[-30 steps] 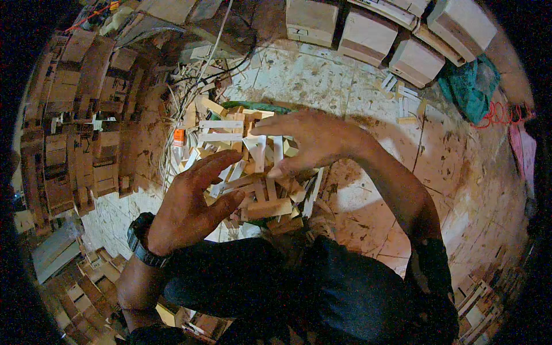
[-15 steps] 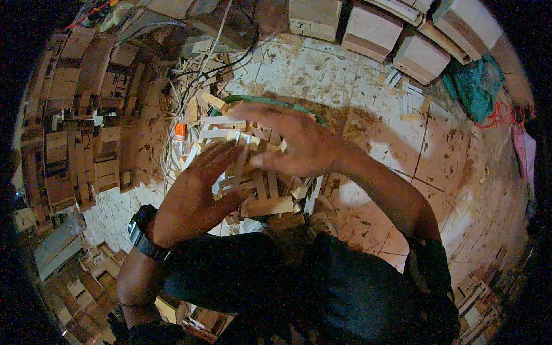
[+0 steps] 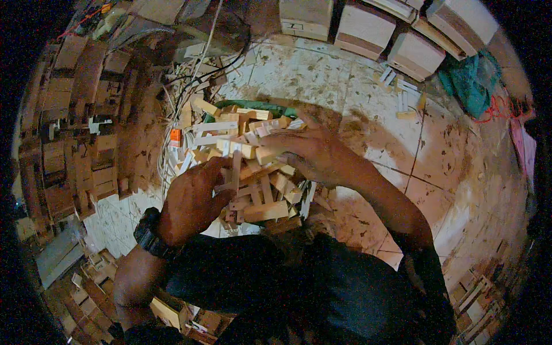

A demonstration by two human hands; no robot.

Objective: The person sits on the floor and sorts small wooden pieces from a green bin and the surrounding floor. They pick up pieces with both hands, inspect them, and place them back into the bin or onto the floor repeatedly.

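Observation:
A heap of short wooden blocks (image 3: 265,211) fills a tub with a green rim (image 3: 276,107) in front of my knees. My left hand (image 3: 192,195), with a dark watch (image 3: 150,233) at its wrist, is closed at the left side of the heap. A thin wooden strip (image 3: 236,167) stands between its thumb and fingers. Over the right side of the heap, my right hand (image 3: 316,150) has its fingers stretched out and apart. Its fingertips lie close to pale blocks; whether they touch is unclear. Part of the heap is hidden under this hand.
Stacked wooden pieces (image 3: 57,155) line the left. Large pale boxes (image 3: 365,31) stand at the far right, beside a green cloth (image 3: 471,86) and a red coiled hose (image 3: 500,109). Cables and wood scraps (image 3: 198,83) lie behind the tub. Several light strips (image 3: 407,95) rest on the stained tiled floor (image 3: 322,69).
My hands have drawn apart, uncovering more of the heap's middle. The right hand has shifted slightly right, and its fingers have pulled back from the far blocks. The strip now shows plainly at my left hand.

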